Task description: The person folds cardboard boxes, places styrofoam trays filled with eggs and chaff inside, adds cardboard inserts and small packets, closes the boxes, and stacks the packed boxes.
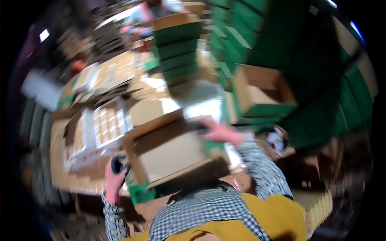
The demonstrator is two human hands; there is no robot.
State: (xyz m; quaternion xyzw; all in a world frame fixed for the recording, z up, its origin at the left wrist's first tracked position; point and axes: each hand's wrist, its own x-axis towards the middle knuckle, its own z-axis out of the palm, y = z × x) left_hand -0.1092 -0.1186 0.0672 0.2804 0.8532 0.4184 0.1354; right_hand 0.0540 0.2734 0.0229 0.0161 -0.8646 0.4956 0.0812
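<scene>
An open cardboard box (171, 150) with a brown inside and a green outer side sits tilted in front of my body. Beside its left wall is my left hand (116, 174), in a pink glove with dark fingertips, its thumb and fingers apart and nothing visible between them. At the box's upper right side my right hand (219, 131), gloved the same way, is smeared by motion. Its dark fingertips are near the box edge, and whether they grip it cannot be made out. White trays of small tan pieces (108, 122) stand left of the box.
A stack of green boxes (177, 52) rises at the back centre, with a person (146, 16) behind it. Another open box (263, 90) stands at the right, before tall green stacks (245, 24). More trays (114, 70) and flat cardboard lie at the back left.
</scene>
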